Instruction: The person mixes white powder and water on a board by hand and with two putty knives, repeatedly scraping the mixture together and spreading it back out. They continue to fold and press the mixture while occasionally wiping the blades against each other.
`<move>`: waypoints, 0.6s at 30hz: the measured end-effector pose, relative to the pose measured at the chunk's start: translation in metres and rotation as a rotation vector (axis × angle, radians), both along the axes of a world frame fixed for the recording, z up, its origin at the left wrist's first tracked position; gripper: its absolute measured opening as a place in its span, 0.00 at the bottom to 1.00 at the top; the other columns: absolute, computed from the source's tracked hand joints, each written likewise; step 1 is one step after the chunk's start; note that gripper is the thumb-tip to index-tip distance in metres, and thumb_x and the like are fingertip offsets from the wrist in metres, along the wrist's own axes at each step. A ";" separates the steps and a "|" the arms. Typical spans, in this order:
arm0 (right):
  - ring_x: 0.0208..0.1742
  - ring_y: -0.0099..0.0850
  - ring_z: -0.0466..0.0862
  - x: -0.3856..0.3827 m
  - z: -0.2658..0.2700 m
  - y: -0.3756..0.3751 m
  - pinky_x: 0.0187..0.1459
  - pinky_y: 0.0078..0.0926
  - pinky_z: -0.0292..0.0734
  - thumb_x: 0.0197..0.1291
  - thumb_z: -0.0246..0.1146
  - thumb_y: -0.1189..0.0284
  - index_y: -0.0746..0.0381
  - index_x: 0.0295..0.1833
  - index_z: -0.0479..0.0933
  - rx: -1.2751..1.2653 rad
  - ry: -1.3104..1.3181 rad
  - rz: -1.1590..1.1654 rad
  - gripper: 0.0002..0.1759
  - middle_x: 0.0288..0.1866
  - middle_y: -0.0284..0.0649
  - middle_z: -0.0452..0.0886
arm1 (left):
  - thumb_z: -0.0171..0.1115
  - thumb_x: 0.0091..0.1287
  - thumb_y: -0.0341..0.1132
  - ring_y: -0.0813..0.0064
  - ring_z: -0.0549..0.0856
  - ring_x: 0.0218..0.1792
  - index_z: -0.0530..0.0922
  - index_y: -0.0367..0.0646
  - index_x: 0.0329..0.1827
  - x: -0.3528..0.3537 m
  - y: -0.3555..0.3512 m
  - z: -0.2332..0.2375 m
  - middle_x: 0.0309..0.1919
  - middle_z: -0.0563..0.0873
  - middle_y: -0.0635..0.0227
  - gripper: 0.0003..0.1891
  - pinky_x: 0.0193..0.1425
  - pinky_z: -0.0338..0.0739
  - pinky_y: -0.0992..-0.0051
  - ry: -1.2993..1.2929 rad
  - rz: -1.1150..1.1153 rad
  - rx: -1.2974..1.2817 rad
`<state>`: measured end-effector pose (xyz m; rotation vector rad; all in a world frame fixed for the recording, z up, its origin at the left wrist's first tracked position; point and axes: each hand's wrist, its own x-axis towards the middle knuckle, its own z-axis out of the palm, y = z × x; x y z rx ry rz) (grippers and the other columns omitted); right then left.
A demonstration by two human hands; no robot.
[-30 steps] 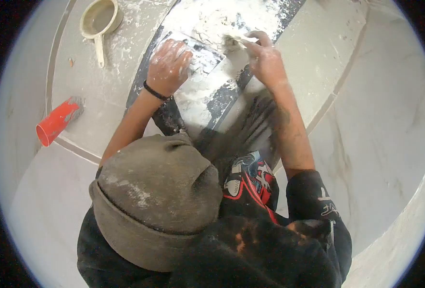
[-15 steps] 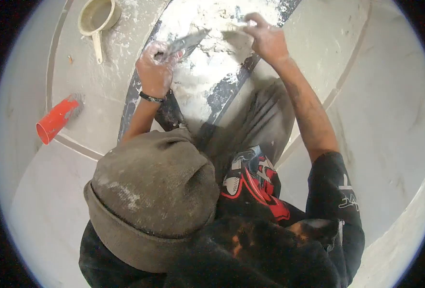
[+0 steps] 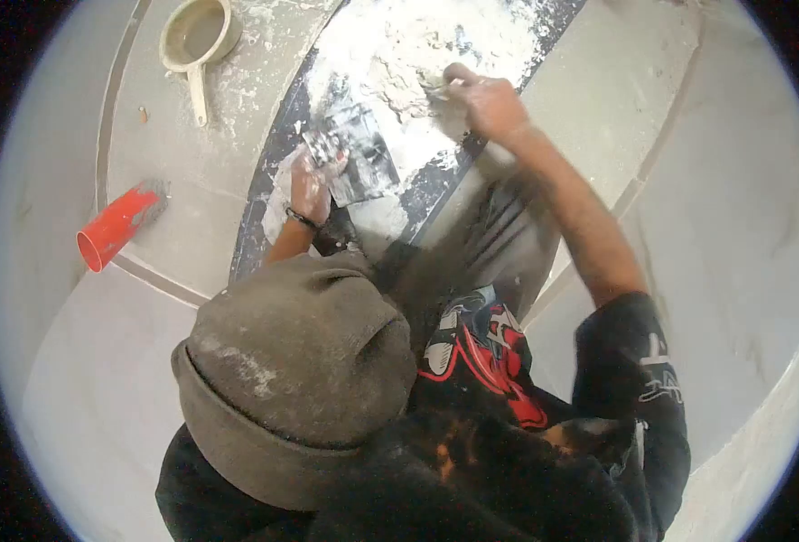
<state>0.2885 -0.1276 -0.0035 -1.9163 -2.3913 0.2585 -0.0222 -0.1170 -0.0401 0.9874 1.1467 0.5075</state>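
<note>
My left hand (image 3: 311, 185), dusted white and with a dark bracelet at the wrist, is closed on a flat metal plate (image 3: 368, 163) smeared with white paste. The plate's broad face is turned up over the dark board (image 3: 277, 176). My right hand (image 3: 494, 107) is closed around a small tool whose handle is mostly hidden and whose kind I cannot make out. Its end reaches the lumpy heap of white plaster (image 3: 408, 81) on the board. White powder and paste cover much of the board around the heap.
A cream dipper (image 3: 197, 90) with a long handle stands at the upper left. An orange-red tube-like cup (image 3: 110, 230) with a grey-crusted end lies on the light tiled floor (image 3: 191, 172). A brown cap (image 3: 300, 352) and a dark shirt fill the lower middle.
My left hand has moved lower, and its plate has turned from nearly edge-on to showing its broad face. My right hand has come down and slightly left, to the plaster heap.
</note>
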 end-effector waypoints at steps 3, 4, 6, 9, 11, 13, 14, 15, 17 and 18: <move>0.29 0.34 0.83 0.015 0.025 0.026 0.33 0.31 0.79 0.42 0.57 0.82 0.53 0.39 0.81 -0.030 0.017 0.007 0.18 0.52 0.26 0.75 | 0.62 0.58 0.26 0.80 0.79 0.42 0.75 0.36 0.50 -0.010 -0.022 -0.015 0.40 0.82 0.70 0.16 0.47 0.74 0.80 -0.101 0.056 -0.126; 0.29 0.34 0.83 0.014 0.014 0.031 0.33 0.31 0.80 0.41 0.58 0.82 0.54 0.39 0.81 0.033 0.037 -0.021 0.17 0.53 0.26 0.75 | 0.62 0.58 0.25 0.80 0.79 0.42 0.75 0.36 0.50 -0.010 -0.030 -0.018 0.41 0.82 0.70 0.16 0.48 0.74 0.80 -0.143 0.077 -0.158; 0.30 0.34 0.83 0.005 -0.003 0.027 0.33 0.30 0.80 0.41 0.59 0.82 0.54 0.39 0.80 0.088 -0.016 -0.038 0.17 0.53 0.26 0.75 | 0.63 0.57 0.24 0.80 0.78 0.43 0.75 0.37 0.51 -0.007 -0.033 -0.021 0.41 0.81 0.70 0.17 0.49 0.74 0.80 -0.241 0.134 -0.183; 0.30 0.34 0.83 0.008 -0.007 0.021 0.33 0.31 0.80 0.42 0.60 0.80 0.54 0.38 0.80 0.039 0.052 0.080 0.15 0.52 0.26 0.76 | 0.63 0.57 0.23 0.80 0.78 0.43 0.74 0.37 0.51 -0.009 -0.023 -0.022 0.42 0.81 0.71 0.18 0.49 0.73 0.80 -0.323 0.196 -0.197; 0.29 0.34 0.83 0.025 0.000 0.036 0.33 0.32 0.80 0.43 0.59 0.81 0.52 0.39 0.81 -0.075 -0.021 0.103 0.16 0.51 0.26 0.76 | 0.65 0.56 0.24 0.80 0.78 0.43 0.75 0.37 0.50 -0.005 -0.026 -0.024 0.42 0.81 0.69 0.18 0.48 0.73 0.80 -0.134 0.142 -0.096; 0.28 0.36 0.82 0.027 0.021 0.058 0.32 0.32 0.79 0.44 0.58 0.82 0.51 0.41 0.81 0.070 -0.001 0.029 0.18 0.52 0.26 0.76 | 0.68 0.54 0.25 0.79 0.79 0.42 0.75 0.36 0.51 -0.008 -0.029 -0.017 0.42 0.81 0.68 0.20 0.47 0.75 0.78 0.052 0.010 -0.002; 0.27 0.37 0.82 0.021 0.011 0.061 0.32 0.32 0.79 0.45 0.56 0.82 0.52 0.40 0.81 0.081 0.006 -0.014 0.17 0.51 0.27 0.76 | 0.68 0.54 0.26 0.79 0.79 0.41 0.75 0.36 0.51 -0.008 -0.032 -0.023 0.42 0.82 0.68 0.20 0.46 0.75 0.78 -0.006 0.061 -0.015; 0.26 0.37 0.82 0.014 -0.001 0.063 0.31 0.33 0.79 0.46 0.55 0.82 0.53 0.39 0.81 0.099 0.012 -0.051 0.17 0.51 0.27 0.76 | 0.69 0.53 0.26 0.79 0.79 0.40 0.75 0.36 0.51 -0.009 -0.031 -0.030 0.42 0.82 0.68 0.20 0.46 0.75 0.77 -0.068 0.117 -0.022; 0.31 0.37 0.83 0.000 -0.015 0.041 0.36 0.34 0.80 0.48 0.56 0.79 0.57 0.41 0.80 -0.026 -0.076 -0.056 0.14 0.51 0.32 0.76 | 0.68 0.54 0.27 0.78 0.80 0.40 0.75 0.35 0.51 -0.012 -0.031 -0.042 0.43 0.82 0.67 0.21 0.47 0.75 0.77 -0.017 0.109 0.062; 0.27 0.36 0.83 0.001 -0.014 0.036 0.33 0.29 0.80 0.45 0.55 0.83 0.55 0.39 0.81 0.062 0.003 0.022 0.17 0.51 0.28 0.76 | 0.67 0.54 0.26 0.78 0.80 0.41 0.74 0.34 0.52 -0.005 -0.029 -0.024 0.44 0.81 0.65 0.21 0.47 0.75 0.77 0.003 0.106 0.038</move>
